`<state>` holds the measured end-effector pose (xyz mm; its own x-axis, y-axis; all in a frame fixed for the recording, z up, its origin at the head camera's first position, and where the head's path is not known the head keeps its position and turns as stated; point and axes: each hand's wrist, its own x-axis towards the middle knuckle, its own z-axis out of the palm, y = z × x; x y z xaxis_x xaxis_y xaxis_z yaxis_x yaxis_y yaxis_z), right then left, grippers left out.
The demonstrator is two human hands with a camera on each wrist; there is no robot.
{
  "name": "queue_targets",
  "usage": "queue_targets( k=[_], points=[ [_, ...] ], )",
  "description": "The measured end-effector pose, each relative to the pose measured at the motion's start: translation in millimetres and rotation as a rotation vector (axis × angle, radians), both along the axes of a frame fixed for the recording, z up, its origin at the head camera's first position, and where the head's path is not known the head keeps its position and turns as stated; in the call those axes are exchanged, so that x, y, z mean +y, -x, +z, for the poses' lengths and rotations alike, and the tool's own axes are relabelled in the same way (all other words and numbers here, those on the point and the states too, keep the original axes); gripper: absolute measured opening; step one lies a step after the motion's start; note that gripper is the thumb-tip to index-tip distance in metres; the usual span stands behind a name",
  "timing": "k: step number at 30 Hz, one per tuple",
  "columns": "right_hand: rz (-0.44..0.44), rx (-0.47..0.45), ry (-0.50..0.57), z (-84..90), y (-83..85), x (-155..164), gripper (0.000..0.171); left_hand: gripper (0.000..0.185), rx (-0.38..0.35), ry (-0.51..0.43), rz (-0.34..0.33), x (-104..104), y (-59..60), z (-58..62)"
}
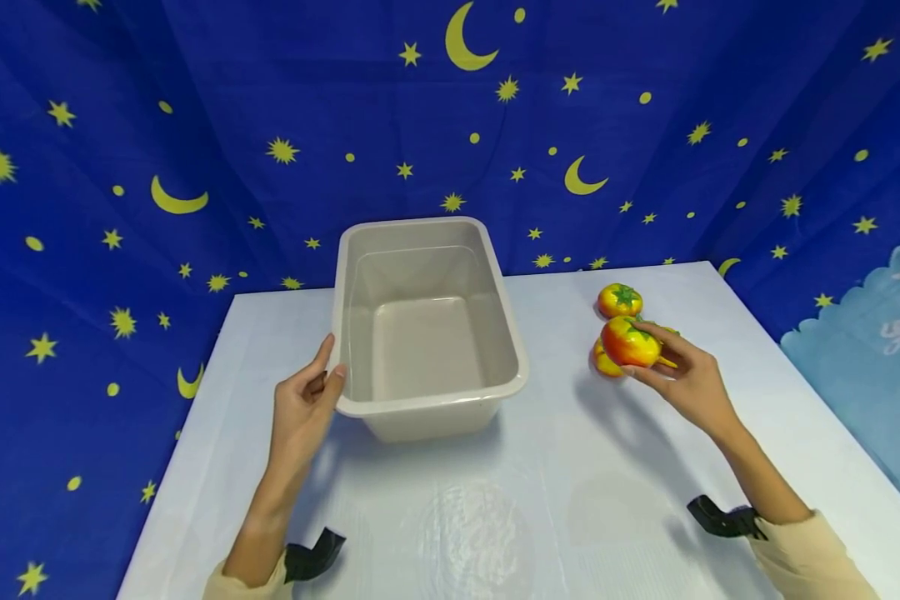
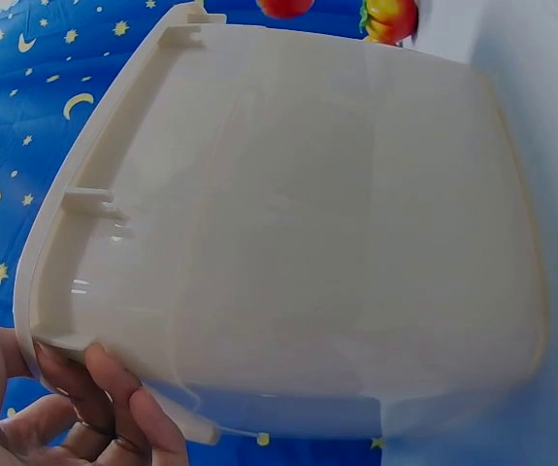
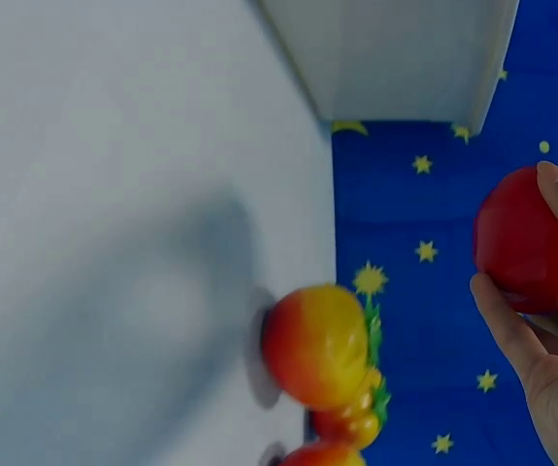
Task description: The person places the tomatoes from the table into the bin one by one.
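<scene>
My left hand (image 1: 296,417) grips the left rim of a beige plastic bin (image 1: 427,406), thumb on the rim and fingertips curled beneath it in the left wrist view. The bin's inside shows bare in the head view. To the right, my right hand (image 1: 688,385) holds a red-and-yellow artificial tomato (image 1: 621,342) with a green leafy top, between thumb and fingers. In the right wrist view this tomato (image 3: 519,243) is raised off the white table. Similar tomatoes rest close by, one behind (image 1: 615,298) and another partly hidden beneath the held one (image 1: 604,362).
A white table (image 1: 555,517) carries the bin and the tomatoes. Blue cloth (image 1: 390,108) with yellow moons and stars hangs behind and at the sides. A light-blue printed panel (image 1: 870,342) shows at the right.
</scene>
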<state>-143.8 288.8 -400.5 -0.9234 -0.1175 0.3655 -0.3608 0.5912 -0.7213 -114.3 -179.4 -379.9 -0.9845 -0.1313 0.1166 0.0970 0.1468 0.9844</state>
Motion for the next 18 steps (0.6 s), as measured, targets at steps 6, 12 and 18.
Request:
queue_targets(
  k=[6, 12, 18],
  points=[
    [0.033, -0.016, 0.056, 10.8, 7.8, -11, 0.058, 0.048, 0.004, 0.001, -0.001, 0, -0.2, -0.4],
    [0.087, -0.016, 0.060, 23.3, 17.8, -25, 0.058, 0.048, 0.003, 0.004, -0.004, -1, -0.4, -0.6],
    [0.168, -0.030, 0.080, 41.2, 27.3, -45, 0.059, 0.049, 0.000, -0.003, -0.014, -1, -0.8, 0.0]
  ],
)
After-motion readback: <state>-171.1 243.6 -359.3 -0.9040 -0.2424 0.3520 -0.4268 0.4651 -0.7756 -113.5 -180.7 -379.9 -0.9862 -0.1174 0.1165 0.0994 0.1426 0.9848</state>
